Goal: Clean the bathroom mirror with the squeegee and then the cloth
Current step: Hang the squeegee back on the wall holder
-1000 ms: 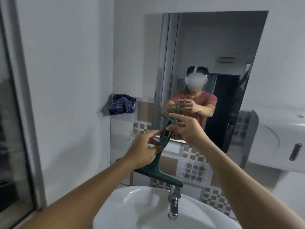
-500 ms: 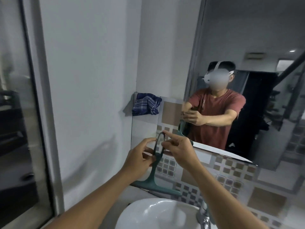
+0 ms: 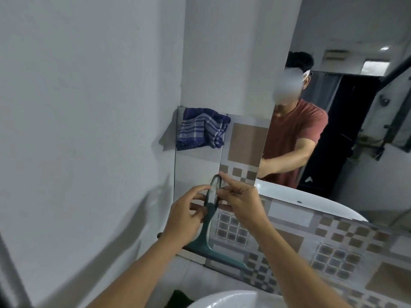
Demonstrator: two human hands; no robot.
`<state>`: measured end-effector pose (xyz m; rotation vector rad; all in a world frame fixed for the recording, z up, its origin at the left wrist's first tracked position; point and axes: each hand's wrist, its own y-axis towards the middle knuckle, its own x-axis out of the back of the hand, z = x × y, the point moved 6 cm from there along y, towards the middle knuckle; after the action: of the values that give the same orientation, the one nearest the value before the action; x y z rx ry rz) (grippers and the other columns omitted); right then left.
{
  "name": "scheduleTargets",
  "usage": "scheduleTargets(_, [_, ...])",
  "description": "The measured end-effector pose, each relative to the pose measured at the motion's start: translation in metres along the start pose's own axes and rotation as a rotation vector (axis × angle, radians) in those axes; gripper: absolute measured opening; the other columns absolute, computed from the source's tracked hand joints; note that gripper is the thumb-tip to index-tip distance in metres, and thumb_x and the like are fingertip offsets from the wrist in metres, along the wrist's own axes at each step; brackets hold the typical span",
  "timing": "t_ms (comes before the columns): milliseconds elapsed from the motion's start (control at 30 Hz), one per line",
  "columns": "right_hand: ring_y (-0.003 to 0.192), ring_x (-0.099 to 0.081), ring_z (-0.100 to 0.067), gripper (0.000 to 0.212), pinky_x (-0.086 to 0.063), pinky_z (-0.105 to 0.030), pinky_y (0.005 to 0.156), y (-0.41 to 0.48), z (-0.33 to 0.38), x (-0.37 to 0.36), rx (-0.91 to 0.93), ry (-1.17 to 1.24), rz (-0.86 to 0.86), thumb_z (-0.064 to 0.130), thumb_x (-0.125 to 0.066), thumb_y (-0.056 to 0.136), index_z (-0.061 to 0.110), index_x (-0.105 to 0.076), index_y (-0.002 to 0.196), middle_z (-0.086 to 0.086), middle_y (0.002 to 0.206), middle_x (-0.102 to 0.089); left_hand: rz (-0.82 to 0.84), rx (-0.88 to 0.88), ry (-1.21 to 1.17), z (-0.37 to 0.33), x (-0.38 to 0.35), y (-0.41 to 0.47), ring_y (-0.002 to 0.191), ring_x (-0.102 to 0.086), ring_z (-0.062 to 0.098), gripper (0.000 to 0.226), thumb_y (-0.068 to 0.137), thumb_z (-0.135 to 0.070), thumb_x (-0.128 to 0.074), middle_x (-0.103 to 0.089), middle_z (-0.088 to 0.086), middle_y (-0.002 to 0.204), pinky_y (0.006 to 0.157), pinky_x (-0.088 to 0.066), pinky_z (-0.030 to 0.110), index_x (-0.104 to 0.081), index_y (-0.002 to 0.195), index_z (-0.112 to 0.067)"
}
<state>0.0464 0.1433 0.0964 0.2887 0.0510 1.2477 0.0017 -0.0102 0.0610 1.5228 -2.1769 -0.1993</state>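
A dark green squeegee (image 3: 205,238) stands upright in front of the tiled wall, blade down and handle loop up. My left hand (image 3: 184,215) grips the handle from the left. My right hand (image 3: 239,202) pinches the handle loop from the right, index finger stretched up. The mirror (image 3: 347,107) fills the upper right and reflects a person in a red shirt. A blue checked cloth (image 3: 201,130) hangs over the tile ledge at the corner, above and left of the squeegee.
A white sink (image 3: 224,298) lies at the bottom edge under my arms. A patterned tile band (image 3: 333,247) runs below the mirror. A plain white wall (image 3: 89,130) closes the left side.
The view has swung left and closer to the wall corner. Both hands have kept hold of the squeegee and carried it left, away from the tap and toward the cloth.
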Motion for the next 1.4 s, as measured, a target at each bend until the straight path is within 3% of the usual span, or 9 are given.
scheduleTargets(100, [0.092,-0.075,-0.017,0.041,-0.061,-0.024,0.076,0.011,-0.007,0.0,0.007,-0.011,-0.015,-0.001,-0.065,0.093,0.015,-0.066,0.131,-0.001,0.103,-0.076,-0.009,-0.02,0.004,0.006,-0.001,0.012,0.101,-0.066,0.013,0.052,0.091,0.0,-0.066,-0.063,-0.022,0.107,0.084,-0.062,0.04,-0.062,0.124,-0.04])
scheduleTargets(400, [0.084,-0.075,-0.012,0.053,-0.06,-0.022,0.076,0.036,-0.02,0.006,0.003,-0.175,-0.049,0.0,-0.066,0.094,0.025,-0.058,0.14,-0.003,0.092,-0.077,-0.03,-0.041,0.004,0.023,-0.014,0.041,0.102,-0.064,0.009,0.058,0.088,0.003,-0.067,-0.063,-0.017,0.112,0.084,-0.061,0.038,-0.06,0.12,-0.046])
scheduleTargets(567, [0.085,-0.074,-0.011,0.054,-0.061,-0.035,0.088,0.046,-0.029,0.011,0.003,-0.306,-0.091,0.01,-0.069,0.095,0.032,-0.056,0.142,0.006,0.089,-0.078,-0.019,-0.054,-0.022,0.028,-0.022,0.05,0.104,-0.064,0.007,0.058,0.088,0.002,-0.068,-0.064,-0.019,0.117,0.087,-0.061,0.037,-0.058,0.118,-0.046])
scheduleTargets(700, [0.079,-0.073,-0.016,0.054,-0.062,-0.035,0.081,0.049,-0.031,0.011,-0.002,-0.399,-0.096,0.014,-0.07,0.094,0.035,-0.055,0.142,0.006,0.086,-0.077,-0.043,-0.061,-0.051,0.033,-0.026,0.051,0.102,-0.065,0.005,0.054,0.087,0.0,-0.07,-0.066,-0.018,0.115,0.085,-0.061,0.038,-0.06,0.123,-0.038])
scheduleTargets(833, [0.076,-0.07,-0.013,0.052,-0.058,-0.022,0.07,0.047,-0.028,0.014,0.027,-0.429,-0.113,0.015,-0.068,0.096,0.034,-0.053,0.142,0.006,0.085,-0.075,-0.058,-0.088,-0.072,0.031,-0.03,0.052,0.103,-0.064,0.003,0.053,0.086,0.0,-0.07,-0.067,-0.017,0.115,0.086,-0.061,0.037,-0.061,0.125,-0.035])
scheduleTargets(967, [0.078,-0.07,-0.021,0.054,-0.061,-0.03,0.075,0.046,-0.034,0.022,0.03,-0.389,-0.135,0.01,-0.067,0.096,0.036,-0.053,0.142,0.004,0.084,-0.075,-0.067,-0.123,-0.011,0.035,-0.037,0.053,0.115,-0.061,0.006,0.054,0.086,-0.004,-0.072,-0.065,-0.019,0.124,0.099,-0.055,0.037,-0.061,0.129,-0.035])
scheduleTargets(1100, [0.075,-0.07,-0.004,0.038,-0.059,-0.025,0.075,0.044,-0.051,0.022,-0.018,-0.395,-0.138,0.01,-0.067,0.096,0.029,-0.066,0.128,0.01,0.088,-0.075,-0.069,-0.109,0.012,0.048,-0.045,0.052,0.106,-0.063,0.002,0.054,0.085,-0.003,-0.072,-0.067,-0.018,0.117,0.09,-0.058,0.032,-0.061,0.129,-0.033])
scheduleTargets(1267, [0.084,-0.07,-0.006,0.054,-0.054,-0.012,0.07,0.038,-0.063,0.016,-0.026,-0.352,-0.138,0.01,-0.064,0.098,0.042,-0.046,0.138,0.016,0.094,-0.073,-0.067,-0.096,0.045,0.063,-0.053,0.05,0.107,-0.061,-0.002,0.055,0.085,-0.002,-0.073,-0.067,-0.017,0.118,0.094,-0.056,0.028,-0.059,0.129,-0.032])
scheduleTargets(1400, [0.08,-0.071,-0.014,0.051,-0.059,-0.02,0.069,0.034,-0.072,0.009,-0.026,-0.296,-0.175,0.008,-0.065,0.097,0.045,-0.055,0.13,0.013,0.096,-0.074,-0.097,-0.078,0.066,0.074,-0.055,0.048,0.105,-0.065,0.003,0.054,0.084,-0.006,-0.075,-0.068,-0.017,0.117,0.093,-0.058,0.031,-0.059,0.129,-0.032])
